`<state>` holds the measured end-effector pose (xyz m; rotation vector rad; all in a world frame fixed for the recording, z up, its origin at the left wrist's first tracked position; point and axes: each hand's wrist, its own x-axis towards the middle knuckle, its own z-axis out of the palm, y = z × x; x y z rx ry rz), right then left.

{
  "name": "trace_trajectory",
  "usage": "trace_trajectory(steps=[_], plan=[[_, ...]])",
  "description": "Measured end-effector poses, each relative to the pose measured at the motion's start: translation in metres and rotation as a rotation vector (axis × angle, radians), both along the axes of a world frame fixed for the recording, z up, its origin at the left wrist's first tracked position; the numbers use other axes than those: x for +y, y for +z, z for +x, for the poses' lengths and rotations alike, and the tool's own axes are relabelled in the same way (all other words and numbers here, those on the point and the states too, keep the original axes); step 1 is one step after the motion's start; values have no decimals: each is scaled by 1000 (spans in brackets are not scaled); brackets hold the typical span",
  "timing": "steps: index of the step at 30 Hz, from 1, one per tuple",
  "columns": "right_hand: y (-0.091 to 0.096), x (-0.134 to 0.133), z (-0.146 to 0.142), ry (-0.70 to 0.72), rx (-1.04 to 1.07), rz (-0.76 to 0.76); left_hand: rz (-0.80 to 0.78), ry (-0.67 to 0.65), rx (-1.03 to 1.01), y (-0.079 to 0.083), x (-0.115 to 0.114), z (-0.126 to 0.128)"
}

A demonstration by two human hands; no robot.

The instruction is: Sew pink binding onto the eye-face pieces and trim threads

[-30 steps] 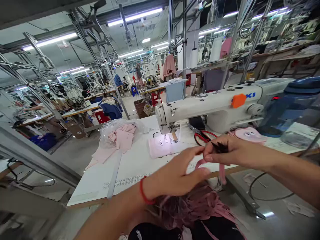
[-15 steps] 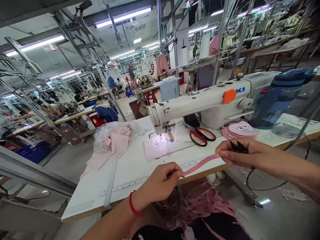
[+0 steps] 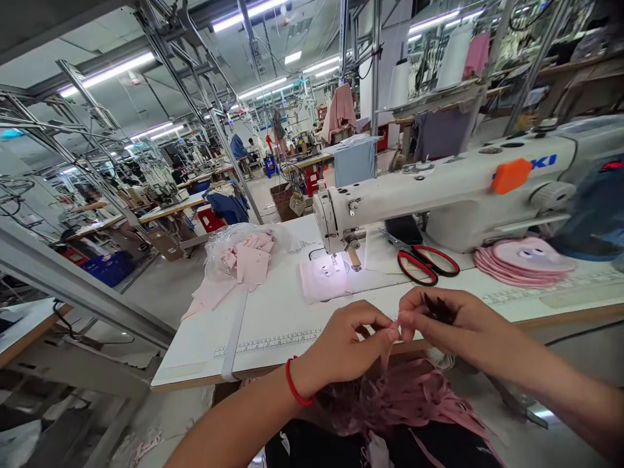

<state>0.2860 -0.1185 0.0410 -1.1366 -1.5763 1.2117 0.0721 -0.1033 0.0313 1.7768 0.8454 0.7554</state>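
My left hand [image 3: 353,344], with a red cord on its wrist, pinches a pink fabric strip [image 3: 385,361]. Fingertip to fingertip with it, my right hand [image 3: 458,322] is closed on the strip's end. Dark pointed blades, apparently thread snips [image 3: 437,308], stick out of my right hand's grip. Below both hands, a heap of pink strips [image 3: 419,396] lies on my lap. A pale pink fabric piece [image 3: 314,283] with a small face lies under the needle of the white sewing machine [image 3: 390,198], lit by its lamp.
Red-handled scissors [image 3: 426,263] lie beside the machine, near stacked pink face-shaped pieces [image 3: 526,263]. A blue bottle [image 3: 597,214] stands at the right. On the left, a plastic bag [image 3: 219,250] holds pink cut pieces. The table's front edge [image 3: 195,382] runs before me.
The strip was stretched between my hands; now my hands have come together and the strip hangs down. The view has swung left, so the table and machine appear further right.
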Motion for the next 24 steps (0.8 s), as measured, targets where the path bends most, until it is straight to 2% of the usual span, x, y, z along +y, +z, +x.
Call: trace_trajectory(steps=[3,5,7,10,12,16,19,21,24], plan=[[-11,7,-4,-80,100,19,-211,6,-123,-5,0,-5],[-21,8,-10,-146,137,53,-299,56,-225,-8,-1,-5],[-34,4,-20,-124,162,35,-282,134,-282,-9,-2,-4],[-48,-5,-36,-53,198,-57,-120,254,-243,-9,0,-4],[-51,-11,-44,-85,195,-113,-58,297,-207,-9,5,-7],[-49,-19,-47,-184,120,-123,-154,280,-189,-10,17,-17],[-51,-18,-43,-203,135,-150,-145,232,-155,-11,27,-23],[-55,-14,-38,-217,155,-90,-148,232,-147,-11,34,-26],[-66,0,-28,-132,2,255,-199,256,-141,-9,44,-29]])
